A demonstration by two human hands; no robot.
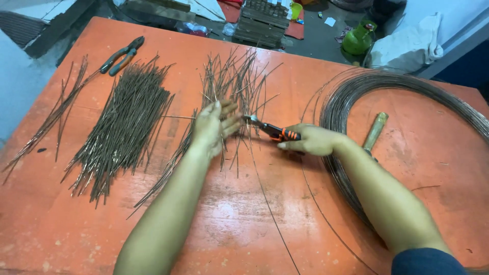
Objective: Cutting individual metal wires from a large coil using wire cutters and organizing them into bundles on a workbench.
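Orange-painted and scuffed, the wooden surface (244, 224) fills most of the view, with a grey floor and clutter beyond its far edge. Near the middle, the left hand (216, 127) lies flat with fingers (230, 118) spread and open, pressing on a loose pile of short cut brown wire pieces (229, 84). Just beside it, the right hand (311, 140) has its fingers closed around the orange-and-black handles of a pair of cutting pliers (270, 131), whose nose points at the left hand's fingertips. A big coil of thin brown wire (356, 86) lies toward the right edge, under the right forearm, with a wooden-handled tool (375, 130) inside its ring. Toward the left edge lies a thicker bundle of cut wire lengths (125, 127), and a thinner bundle (51, 119) lies closer to that edge. A second pair of orange-handled pliers (122, 54) rests near the far left corner.
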